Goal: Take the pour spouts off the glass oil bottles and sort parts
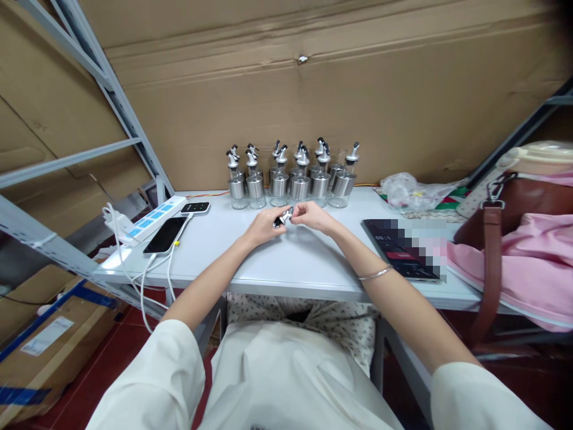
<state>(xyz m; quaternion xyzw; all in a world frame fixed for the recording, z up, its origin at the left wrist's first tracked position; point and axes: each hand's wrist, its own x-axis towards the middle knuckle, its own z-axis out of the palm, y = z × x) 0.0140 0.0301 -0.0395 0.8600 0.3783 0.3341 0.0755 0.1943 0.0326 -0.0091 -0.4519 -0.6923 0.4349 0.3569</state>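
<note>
Above the middle of the white table, my left hand (262,226) is closed around a small silver-and-black pour spout (283,218). From the right, the bent fingers of my right hand (312,216) pinch the spout's other end. Part of the spout is hidden by the fingers. Just beyond my hands stand several glass oil bottles (299,187) with brushed-metal sleeves, upright in two rows. Most carry silver pour spouts with black tips. Neither hand touches the bottles.
Left on the table (268,263) are a power strip (159,216), a phone (165,235), a small black-screened device (196,208) and white cables (142,292). To the right lie a tablet (398,248), a plastic bag (403,190) and a brown bag (492,257). Cardboard (250,95) stands behind.
</note>
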